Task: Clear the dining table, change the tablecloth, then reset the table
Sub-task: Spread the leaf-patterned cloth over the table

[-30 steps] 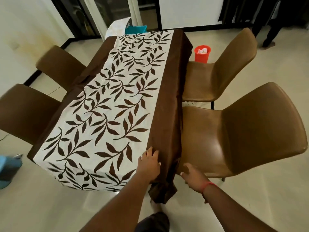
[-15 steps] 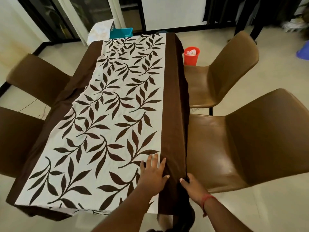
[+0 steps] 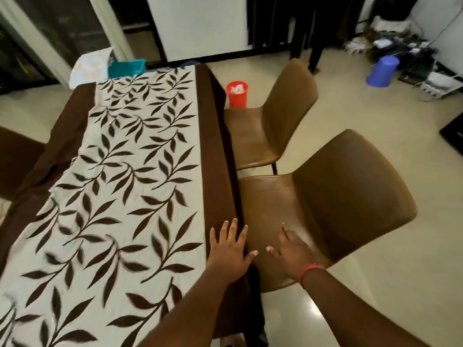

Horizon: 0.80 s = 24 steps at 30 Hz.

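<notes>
A tablecloth (image 3: 140,186), cream with brown leaves and a wide brown border, covers the whole dining table. Nothing stands on it. My left hand (image 3: 229,251) lies flat with spread fingers on the brown border at the table's right edge, near the front. My right hand (image 3: 292,251), a red band at its wrist, hovers with straight fingers over the seat of the near brown chair (image 3: 333,204), holding nothing. The cloth is wrinkled along the left side.
A second brown chair (image 3: 273,116) stands farther back on the right, another chair (image 3: 15,159) on the left. A red bin (image 3: 237,94) sits on the floor by the far corner. A teal tray (image 3: 126,67) lies beyond the table's far end; a blue bucket (image 3: 382,71) stands at far right.
I have moved along the table's right side. My left hand slid forward along the brown border. My right hand left the hanging cloth edge and moved over the chair seat.
</notes>
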Each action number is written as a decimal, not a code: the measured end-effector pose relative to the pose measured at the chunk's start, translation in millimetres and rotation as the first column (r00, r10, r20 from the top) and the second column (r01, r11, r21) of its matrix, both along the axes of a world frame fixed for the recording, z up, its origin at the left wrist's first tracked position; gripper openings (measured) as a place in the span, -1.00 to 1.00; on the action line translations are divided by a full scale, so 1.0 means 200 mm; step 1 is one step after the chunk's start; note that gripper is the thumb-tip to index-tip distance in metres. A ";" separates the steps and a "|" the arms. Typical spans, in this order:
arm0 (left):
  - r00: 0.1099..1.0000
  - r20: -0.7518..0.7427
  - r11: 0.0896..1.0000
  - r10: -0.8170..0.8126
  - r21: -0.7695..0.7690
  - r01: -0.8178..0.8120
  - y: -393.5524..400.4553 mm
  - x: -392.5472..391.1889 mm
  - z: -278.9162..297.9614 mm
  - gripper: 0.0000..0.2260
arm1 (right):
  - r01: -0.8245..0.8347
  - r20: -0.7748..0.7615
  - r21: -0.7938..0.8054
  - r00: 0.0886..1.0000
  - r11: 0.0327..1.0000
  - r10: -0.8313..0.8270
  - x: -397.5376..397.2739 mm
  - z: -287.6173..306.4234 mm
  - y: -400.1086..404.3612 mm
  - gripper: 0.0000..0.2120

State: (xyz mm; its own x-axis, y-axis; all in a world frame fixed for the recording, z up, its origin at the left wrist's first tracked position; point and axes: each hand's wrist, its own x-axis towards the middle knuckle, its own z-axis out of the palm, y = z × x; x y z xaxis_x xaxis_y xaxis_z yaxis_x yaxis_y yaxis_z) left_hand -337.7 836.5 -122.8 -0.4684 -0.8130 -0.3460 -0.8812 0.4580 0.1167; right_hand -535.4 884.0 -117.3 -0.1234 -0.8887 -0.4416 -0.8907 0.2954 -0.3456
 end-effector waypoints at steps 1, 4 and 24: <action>1.000 -0.010 1.000 -0.023 -0.001 0.023 0.01 -0.09 0.03 -0.33 | 0.001 -0.039 -0.015 0.999 1.000 -0.001 -0.08 0.02 0.03 -0.35; 0.994 -0.043 0.995 -0.099 0.002 0.100 0.04 -0.42 0.10 -0.33 | 0.007 -0.116 -0.064 0.993 0.998 -0.014 -0.35 0.09 0.13 -0.34; 0.921 -0.133 0.916 -0.366 -0.229 0.330 0.23 -3.20 0.48 -0.31 | 0.364 -0.218 -0.233 0.884 0.902 -0.413 -2.96 0.46 0.72 -0.18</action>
State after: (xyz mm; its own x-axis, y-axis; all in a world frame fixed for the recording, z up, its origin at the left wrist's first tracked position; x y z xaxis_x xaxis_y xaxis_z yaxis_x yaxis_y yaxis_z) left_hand -978.6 882.9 -27.8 -0.7712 -0.6310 -0.0847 -0.6365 0.7611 0.1252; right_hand -1128.2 1027.1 -25.2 -0.5620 -0.8063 -0.1847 -0.7810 0.5908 -0.2025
